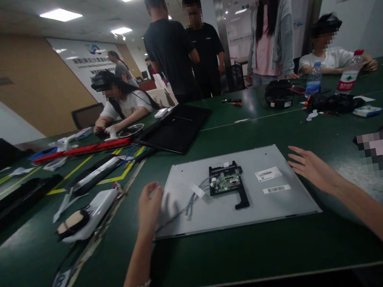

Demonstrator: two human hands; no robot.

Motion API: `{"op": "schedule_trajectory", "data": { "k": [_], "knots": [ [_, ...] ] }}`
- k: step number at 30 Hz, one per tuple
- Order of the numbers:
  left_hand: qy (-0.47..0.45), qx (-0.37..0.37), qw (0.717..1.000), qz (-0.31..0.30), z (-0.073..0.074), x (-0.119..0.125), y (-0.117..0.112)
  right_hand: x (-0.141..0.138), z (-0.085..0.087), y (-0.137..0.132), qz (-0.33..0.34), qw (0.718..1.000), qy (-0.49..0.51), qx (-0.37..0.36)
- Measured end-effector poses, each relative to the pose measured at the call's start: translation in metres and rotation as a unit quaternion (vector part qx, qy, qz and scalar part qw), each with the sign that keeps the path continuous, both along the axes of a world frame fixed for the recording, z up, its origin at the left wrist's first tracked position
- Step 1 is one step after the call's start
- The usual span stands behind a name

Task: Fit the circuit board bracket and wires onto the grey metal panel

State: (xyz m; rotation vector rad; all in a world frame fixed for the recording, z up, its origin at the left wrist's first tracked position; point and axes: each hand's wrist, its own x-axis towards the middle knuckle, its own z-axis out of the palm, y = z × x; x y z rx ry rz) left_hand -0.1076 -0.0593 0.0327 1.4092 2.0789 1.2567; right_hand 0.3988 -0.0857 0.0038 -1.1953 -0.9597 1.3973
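Observation:
A grey metal panel (282, 202) lies flat on the green table (233, 259) in front of me, back side up. A small green circuit board (225, 180) in a black bracket sits on its middle, with thin wires (190, 205) running left from it and two white labels beside it. My left hand (149, 208) rests at the panel's left edge, fingers curled loosely against it. My right hand (311, 168) hovers by the panel's right edge with fingers spread, holding nothing.
A black panel (178, 128) lies further back. White and black casing parts (89, 214) sit to the left along yellow floor-tape lines. Two water bottles (348, 73), cables and small items stand at the back right. Several people sit or stand across the table.

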Motion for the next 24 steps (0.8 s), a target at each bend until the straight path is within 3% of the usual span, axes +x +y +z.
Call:
{"op": "schedule_trajectory", "data": {
  "k": [5,10,14,18,24],
  "knots": [
    [0.204,-0.034,0.978,0.042,-0.002,-0.006,0.005,-0.034,0.005,-0.006,0.072,0.996,-0.032,0.052],
    [0.314,0.024,0.945,0.087,0.001,-0.001,0.001,-0.062,0.004,-0.008,0.156,0.980,-0.086,0.090],
    [0.352,0.063,0.934,0.016,0.002,0.010,0.000,-0.082,0.008,-0.005,0.208,0.957,-0.176,0.100],
    [0.355,0.013,0.932,-0.073,0.001,0.014,-0.001,-0.107,0.017,-0.004,0.271,0.914,-0.274,0.127],
    [0.325,-0.119,0.936,-0.060,-0.002,0.000,-0.008,-0.137,0.026,-0.006,0.350,0.844,-0.375,0.155]
  ]
}}
